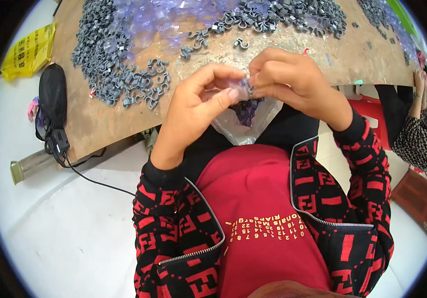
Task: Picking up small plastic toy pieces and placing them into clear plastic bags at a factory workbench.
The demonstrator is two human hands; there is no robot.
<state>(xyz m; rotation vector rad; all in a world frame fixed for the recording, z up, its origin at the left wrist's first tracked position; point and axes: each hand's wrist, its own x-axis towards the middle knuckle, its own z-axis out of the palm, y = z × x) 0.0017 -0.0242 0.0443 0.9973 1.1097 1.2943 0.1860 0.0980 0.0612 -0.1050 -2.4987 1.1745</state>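
Over the table's near edge, my left hand [191, 104] pinches a small translucent, purplish plastic piece [242, 90] between thumb and fingers. My right hand [293, 82] meets it from the other side, its fingertips closed at the end of that piece. A bit of grey shows between the two hands, perhaps a clip, but the fingers cover most of it. Just below them, a clear plastic bag or liner [250, 136] rests at my lap, with dark purple pieces [246, 115] in it.
Grey C-shaped plastic clips [139, 82] and translucent purple pieces [154, 20] are heaped across the wooden table [94, 124]. At left are a yellow bag [29, 52], a black pouch [52, 94] with a cable, and a bottle [37, 164]. Another person's arm [418, 92] is at far right.
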